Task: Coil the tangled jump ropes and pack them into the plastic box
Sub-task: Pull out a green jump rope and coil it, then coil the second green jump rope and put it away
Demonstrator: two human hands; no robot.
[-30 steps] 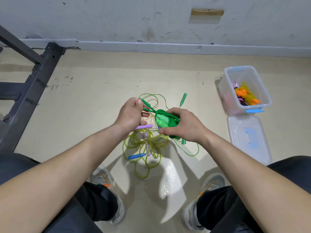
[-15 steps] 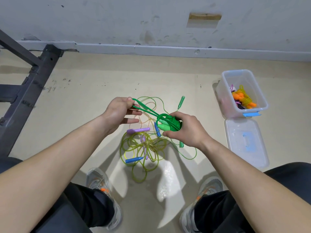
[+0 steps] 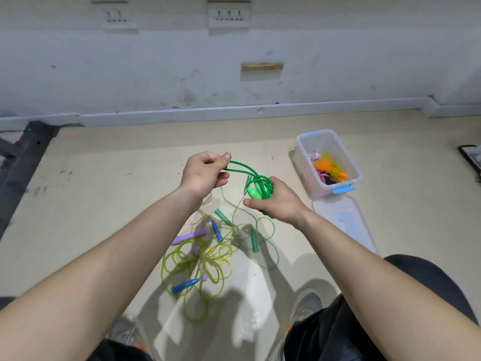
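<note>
Bare floor point(image 3: 117, 183) lies open between the ropes point(image 3: 201, 256) and the dark frame point(image 3: 23, 157) at far left. The box point(image 3: 303, 157) stands open-topped and part-filled, with its lid point(image 3: 338, 212) flat beside it.

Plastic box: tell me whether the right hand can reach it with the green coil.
Probably yes. The plastic box stands open beside the right hand, lid off on the floor, nothing between. The left hand pinches a strand of the green coil, though.

Both forearms reach forward, left grip point(image 3: 205, 173) pinching the green jump rope point(image 3: 244, 168), right grip point(image 3: 277, 203) curled round its coiled bundle.
</note>
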